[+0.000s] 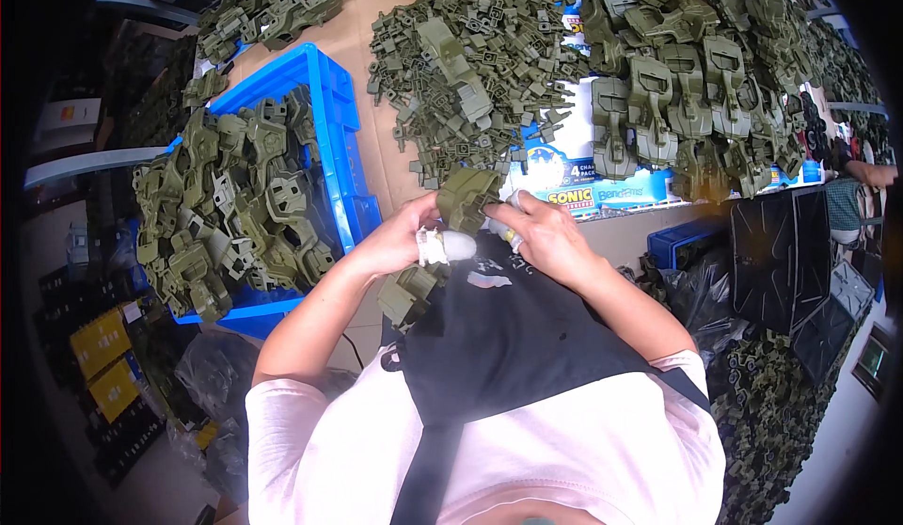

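Observation:
In front of my chest, an olive-green moulded plastic toy vehicle part point(467, 198) is held between both hands. My left hand point(410, 231) is closed on its left side, with a white wrap on the thumb. From the other side my right hand point(553, 240) closes its fingers at the part's edge; white wrapping shows on its fingers too. Whether the right fingers also pinch a small piece is hidden. Below my left wrist, a second green plastic part point(407, 296) rests against the black apron point(527, 327).
A blue crate point(350, 163) of green vehicle bodies point(273, 196) stands at left. Small green pieces point(527, 50) are heaped on the cardboard-covered table ahead. Larger green parts point(724, 73) are piled at right. Black crates point(779, 252) and another person's arm point(870, 175) are farther right.

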Tool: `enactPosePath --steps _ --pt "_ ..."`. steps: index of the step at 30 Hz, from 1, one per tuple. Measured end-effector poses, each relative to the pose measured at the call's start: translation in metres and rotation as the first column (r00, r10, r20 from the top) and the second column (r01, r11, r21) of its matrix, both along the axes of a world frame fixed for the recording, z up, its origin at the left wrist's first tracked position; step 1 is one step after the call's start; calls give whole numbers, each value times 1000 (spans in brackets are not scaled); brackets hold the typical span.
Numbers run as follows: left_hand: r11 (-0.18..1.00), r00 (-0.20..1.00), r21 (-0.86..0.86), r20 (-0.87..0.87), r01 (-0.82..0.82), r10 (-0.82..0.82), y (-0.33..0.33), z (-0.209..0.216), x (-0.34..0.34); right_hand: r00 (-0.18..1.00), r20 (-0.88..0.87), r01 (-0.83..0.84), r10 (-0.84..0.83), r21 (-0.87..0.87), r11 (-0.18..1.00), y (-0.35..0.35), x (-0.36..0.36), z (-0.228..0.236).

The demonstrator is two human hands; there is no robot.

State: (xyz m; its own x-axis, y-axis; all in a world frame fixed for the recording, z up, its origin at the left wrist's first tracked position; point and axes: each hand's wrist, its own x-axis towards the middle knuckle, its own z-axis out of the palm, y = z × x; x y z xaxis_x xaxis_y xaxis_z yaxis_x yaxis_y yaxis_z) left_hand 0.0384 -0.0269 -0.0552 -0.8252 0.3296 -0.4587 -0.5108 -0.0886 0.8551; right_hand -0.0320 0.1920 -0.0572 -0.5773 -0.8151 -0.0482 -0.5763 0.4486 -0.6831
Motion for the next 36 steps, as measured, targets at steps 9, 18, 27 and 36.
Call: enactPosePath --steps 9,18,27,36 --pt "995 999 -86 12 -45 46 1 0 -3 998 -15 -68 66 -242 968 -12 -20 -33" --pt "996 999 -83 11 -39 40 -13 -12 -10 998 43 45 -35 -270 962 -21 -13 -42" --pt "742 727 -61 164 -667 667 -65 -11 -32 969 -99 227 -227 -16 974 10 -121 -51" --pt "600 691 343 327 -723 645 -26 -31 -13 836 -548 184 19 312 932 27 -122 -136"
